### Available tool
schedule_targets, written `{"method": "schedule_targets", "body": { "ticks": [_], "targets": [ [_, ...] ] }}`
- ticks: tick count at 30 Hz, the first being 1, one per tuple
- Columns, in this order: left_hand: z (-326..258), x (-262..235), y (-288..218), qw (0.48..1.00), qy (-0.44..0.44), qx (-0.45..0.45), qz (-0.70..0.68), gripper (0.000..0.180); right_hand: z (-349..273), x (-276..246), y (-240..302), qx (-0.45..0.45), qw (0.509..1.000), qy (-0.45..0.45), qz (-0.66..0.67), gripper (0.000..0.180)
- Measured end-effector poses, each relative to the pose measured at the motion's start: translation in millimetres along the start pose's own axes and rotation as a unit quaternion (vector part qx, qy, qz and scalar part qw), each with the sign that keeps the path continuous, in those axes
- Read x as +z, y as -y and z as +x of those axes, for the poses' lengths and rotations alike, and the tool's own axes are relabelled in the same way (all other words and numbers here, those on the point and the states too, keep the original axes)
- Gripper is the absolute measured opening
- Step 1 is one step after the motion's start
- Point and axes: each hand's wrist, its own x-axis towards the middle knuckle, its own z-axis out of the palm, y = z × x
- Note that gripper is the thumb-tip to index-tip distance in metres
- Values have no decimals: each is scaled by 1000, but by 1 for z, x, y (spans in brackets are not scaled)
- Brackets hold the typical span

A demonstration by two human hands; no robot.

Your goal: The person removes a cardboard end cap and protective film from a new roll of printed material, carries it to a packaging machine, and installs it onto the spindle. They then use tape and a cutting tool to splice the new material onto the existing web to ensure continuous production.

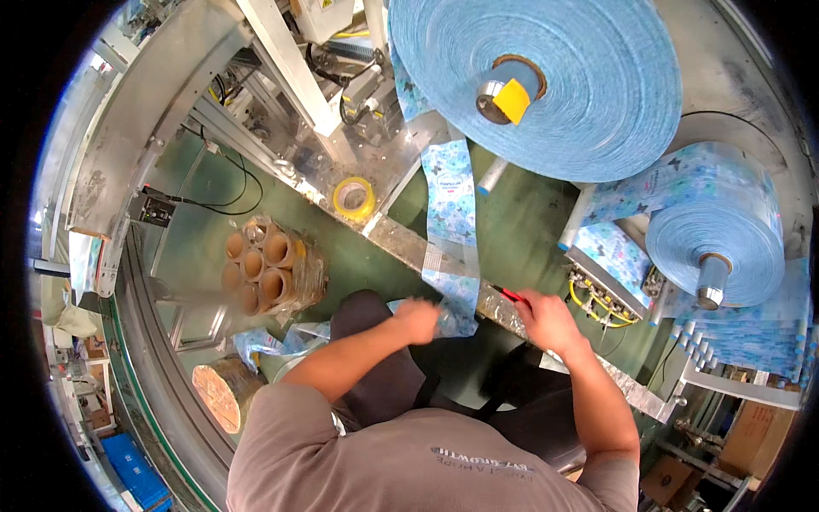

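Observation:
A strip of blue printed film (450, 200) hangs from the large blue film roll (589, 85) and crosses the metal beam in front of me. My left hand (416, 322), slightly blurred, is closed at the left edge of the strip's lower end, with bits of blue film showing on both sides of the fist. To the right of the strip, my right hand (548, 322) is closed around a slim red tool (510, 294). The tool points left toward the film over the beam; its exact kind is too small to make out.
A yellow tape roll (353, 198) lies on the metal beam (397, 241). Wrapped cardboard tubes (263, 266) stand on the floor to the left, near loose film (256, 345) and a brown cylinder (223, 397). A smaller film roll (721, 230) is mounted at right.

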Motion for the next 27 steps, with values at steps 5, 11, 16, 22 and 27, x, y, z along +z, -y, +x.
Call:
{"method": "schedule_targets", "body": {
  "ticks": [5,11,16,22,27],
  "targets": [
    [50,-58,51,980,-182,-85,7,93,59,56,-35,10,999,36,12,21],
    [86,-48,98,994,-105,3,25,99,94,128,-52,-40,995,9,-89,23],
    [87,-43,107,992,-124,18,-26,91,122,159,-39,-96,993,-4,-67,23],
    [91,-47,113,995,-98,25,-9,90,125,178,-44,-119,992,-26,-43,24],
    [95,-58,125,993,-84,73,23,89,117,189,-47,-110,992,-40,39,28]
  ]
}}
